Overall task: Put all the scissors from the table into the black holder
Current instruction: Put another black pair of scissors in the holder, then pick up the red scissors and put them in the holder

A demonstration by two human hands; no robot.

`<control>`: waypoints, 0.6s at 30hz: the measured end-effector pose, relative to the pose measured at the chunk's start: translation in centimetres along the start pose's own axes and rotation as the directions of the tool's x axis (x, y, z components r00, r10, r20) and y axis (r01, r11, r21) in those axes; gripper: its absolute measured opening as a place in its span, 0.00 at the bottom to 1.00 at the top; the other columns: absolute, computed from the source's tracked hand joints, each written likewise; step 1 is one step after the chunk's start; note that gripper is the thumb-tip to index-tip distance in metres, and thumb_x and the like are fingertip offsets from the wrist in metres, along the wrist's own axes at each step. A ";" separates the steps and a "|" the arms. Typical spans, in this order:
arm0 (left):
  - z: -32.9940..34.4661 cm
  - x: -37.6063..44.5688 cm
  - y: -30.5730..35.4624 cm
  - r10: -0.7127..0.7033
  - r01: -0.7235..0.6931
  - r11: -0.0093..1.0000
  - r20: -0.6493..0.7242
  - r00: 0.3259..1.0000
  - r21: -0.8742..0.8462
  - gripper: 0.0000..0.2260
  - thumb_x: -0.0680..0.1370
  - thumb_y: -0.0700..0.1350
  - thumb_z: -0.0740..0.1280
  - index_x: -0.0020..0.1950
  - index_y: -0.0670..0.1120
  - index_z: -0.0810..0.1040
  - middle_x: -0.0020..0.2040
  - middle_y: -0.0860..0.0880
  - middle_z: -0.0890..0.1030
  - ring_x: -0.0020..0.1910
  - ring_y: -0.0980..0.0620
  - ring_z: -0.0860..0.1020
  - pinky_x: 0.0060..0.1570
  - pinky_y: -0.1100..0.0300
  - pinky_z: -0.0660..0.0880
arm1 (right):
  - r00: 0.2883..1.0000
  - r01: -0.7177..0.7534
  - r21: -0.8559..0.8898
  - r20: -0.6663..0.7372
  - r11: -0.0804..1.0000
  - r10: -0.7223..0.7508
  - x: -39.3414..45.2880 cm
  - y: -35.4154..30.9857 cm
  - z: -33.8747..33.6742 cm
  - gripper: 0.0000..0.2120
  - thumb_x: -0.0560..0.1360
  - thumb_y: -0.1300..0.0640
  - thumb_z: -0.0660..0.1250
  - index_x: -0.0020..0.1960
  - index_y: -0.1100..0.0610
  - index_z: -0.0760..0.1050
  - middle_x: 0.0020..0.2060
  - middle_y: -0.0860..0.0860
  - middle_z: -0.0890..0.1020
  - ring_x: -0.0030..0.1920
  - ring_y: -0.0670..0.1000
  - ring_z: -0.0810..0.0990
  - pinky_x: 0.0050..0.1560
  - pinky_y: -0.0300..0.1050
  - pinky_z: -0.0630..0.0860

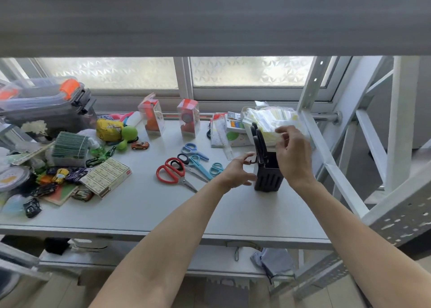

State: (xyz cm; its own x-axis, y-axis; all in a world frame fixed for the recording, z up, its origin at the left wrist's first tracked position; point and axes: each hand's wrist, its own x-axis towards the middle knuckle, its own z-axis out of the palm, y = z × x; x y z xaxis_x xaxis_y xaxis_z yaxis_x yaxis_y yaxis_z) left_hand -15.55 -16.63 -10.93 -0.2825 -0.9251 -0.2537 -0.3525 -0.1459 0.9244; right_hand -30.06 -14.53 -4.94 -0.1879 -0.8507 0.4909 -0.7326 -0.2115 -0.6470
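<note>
The black holder [268,178] stands on the right part of the grey table [144,205]. A pair of black-handled scissors [258,142] stands in it, handles up. My left hand [236,171] is cupped just left of the holder, fingers apart, holding nothing. My right hand [293,155] hovers over the holder's right side, fingers loosely spread beside the black handles, with nothing visible in it. Left of the holder lie red-handled scissors [169,171], blue-handled scissors [192,150], teal scissors with a black ring [194,165] and small teal scissors [216,169].
Toy cars, a box of staples [106,176], a green card stack and plastic cases crowd the table's left side. Two clear toy boxes [152,117] stand at the back. A white packet box [271,121] sits behind the holder. A white shelf frame [326,158] borders the right.
</note>
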 end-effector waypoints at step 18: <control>-16.2 -4.8 -11.1 -0.276 0.493 0.866 -0.736 0.618 0.089 0.23 0.79 0.40 0.61 0.74 0.42 0.68 0.73 0.39 0.69 0.72 0.40 0.68 0.70 0.51 0.65 | 0.654 0.122 -0.096 0.756 0.988 -0.008 -7.9 -8.4 15.9 0.18 0.79 0.61 0.60 0.68 0.59 0.70 0.63 0.58 0.72 0.61 0.61 0.75 0.61 0.53 0.72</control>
State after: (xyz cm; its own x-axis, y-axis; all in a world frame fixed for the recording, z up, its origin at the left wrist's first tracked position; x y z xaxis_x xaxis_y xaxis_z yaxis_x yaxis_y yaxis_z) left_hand 4.19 -16.26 -15.38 0.5792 -0.7897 -0.2024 -0.5238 -0.5508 0.6499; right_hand -12.05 -13.73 -12.66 0.3775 -0.9188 -0.1152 -0.8093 -0.2668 -0.5234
